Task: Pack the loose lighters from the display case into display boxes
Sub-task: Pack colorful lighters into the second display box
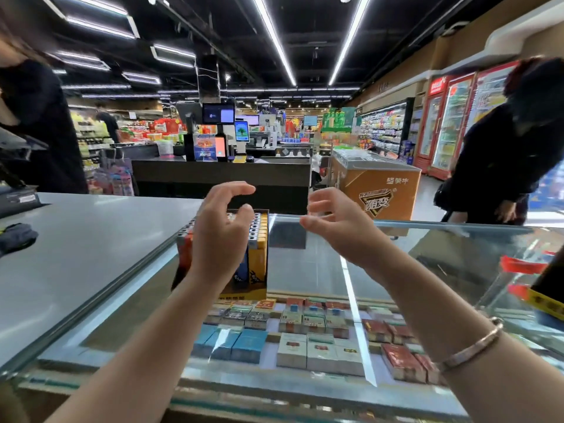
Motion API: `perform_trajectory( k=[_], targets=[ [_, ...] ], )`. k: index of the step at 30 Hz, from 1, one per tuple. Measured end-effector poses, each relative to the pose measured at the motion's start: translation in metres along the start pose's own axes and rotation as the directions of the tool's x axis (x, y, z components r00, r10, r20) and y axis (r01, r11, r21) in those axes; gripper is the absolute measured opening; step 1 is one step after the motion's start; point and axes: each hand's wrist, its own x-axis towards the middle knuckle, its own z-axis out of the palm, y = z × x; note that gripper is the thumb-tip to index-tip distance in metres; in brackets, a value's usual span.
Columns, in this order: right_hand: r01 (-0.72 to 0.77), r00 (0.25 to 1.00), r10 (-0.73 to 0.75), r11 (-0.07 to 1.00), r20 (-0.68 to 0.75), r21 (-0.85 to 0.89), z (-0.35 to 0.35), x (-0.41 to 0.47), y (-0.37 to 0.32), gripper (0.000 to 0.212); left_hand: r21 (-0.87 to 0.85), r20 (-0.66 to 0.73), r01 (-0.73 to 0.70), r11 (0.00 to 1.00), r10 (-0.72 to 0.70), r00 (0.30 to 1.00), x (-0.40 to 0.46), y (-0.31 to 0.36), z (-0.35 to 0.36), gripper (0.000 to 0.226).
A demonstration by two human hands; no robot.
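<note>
Hands hovered above a glass case in a supermarket. The left hand was raised in front of a box of lighters, its fingers loosely curled and holding nothing. The box stood upright on the glass top, near the far edge and just right of a grey counter; the lighters stood in rows inside it, tops up, with yellow ones on the right side. The right hand hung to the right of the box, apart from it, fingers relaxed and also holding nothing. A bracelet circled the right wrist. Under the glass, near the viewer, lay rows of packs in blue, white and red. Beyond the case stood a dark checkout desk with screens, and an orange freezer to its right. A person in dark clothes bent forward at far right; another stood at far left.
</note>
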Motion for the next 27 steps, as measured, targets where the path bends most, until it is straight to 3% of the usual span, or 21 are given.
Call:
perform_trajectory(
  k=[4,10,12,15,17,19,22,25,27],
  targets=[
    [0.025,0.984,-0.060,0.979,-0.165,-0.204,-0.051,-0.037,0.015,0.009,-0.097,0.380,0.026,0.995,0.013,0.925,-0.007,0.043,0.048,0.021],
    [-0.153,0.884,-0.065,0.896,-0.464,-0.417,-0.122,-0.109,0.044,0.005,-0.214,0.649,0.042,0.976,0.109,0.753,-0.044,0.104,0.131,0.021],
    [-0.214,0.820,-0.093,0.865,-0.564,-0.454,-0.144,-0.134,0.053,0.006,-0.243,0.719,0.060,0.968,0.139,0.680,-0.056,0.122,0.160,0.024],
    [-0.349,0.660,-0.138,0.813,-0.738,-0.465,-0.181,-0.163,0.066,0.012,-0.248,0.831,0.177,0.952,0.116,0.543,-0.075,0.150,0.201,0.035],
    [-0.449,0.592,-0.031,0.817,-0.805,-0.362,-0.202,-0.176,0.078,0.022,-0.223,0.882,0.280,0.934,0.072,0.465,-0.086,0.164,0.223,0.043],
    [-0.548,0.591,0.155,0.798,-0.792,-0.253,-0.215,-0.185,0.092,0.033,-0.195,0.911,0.315,0.929,0.052,0.410,-0.095,0.174,0.239,0.045],
    [-0.592,0.608,0.241,0.772,-0.756,-0.231,-0.221,-0.189,0.105,0.045,-0.223,0.923,0.404,0.887,0.059,0.380,-0.104,0.180,0.255,0.044],
    [-0.600,0.558,0.221,0.773,-0.800,-0.206,-0.224,-0.187,0.108,0.053,-0.255,0.907,0.406,0.878,0.071,0.415,-0.106,0.178,0.259,0.044],
    [-0.583,0.564,0.205,0.784,-0.800,-0.211,-0.223,-0.183,0.108,0.059,-0.280,0.889,0.448,0.849,0.052,0.455,-0.104,0.175,0.255,0.046]
  ],
)
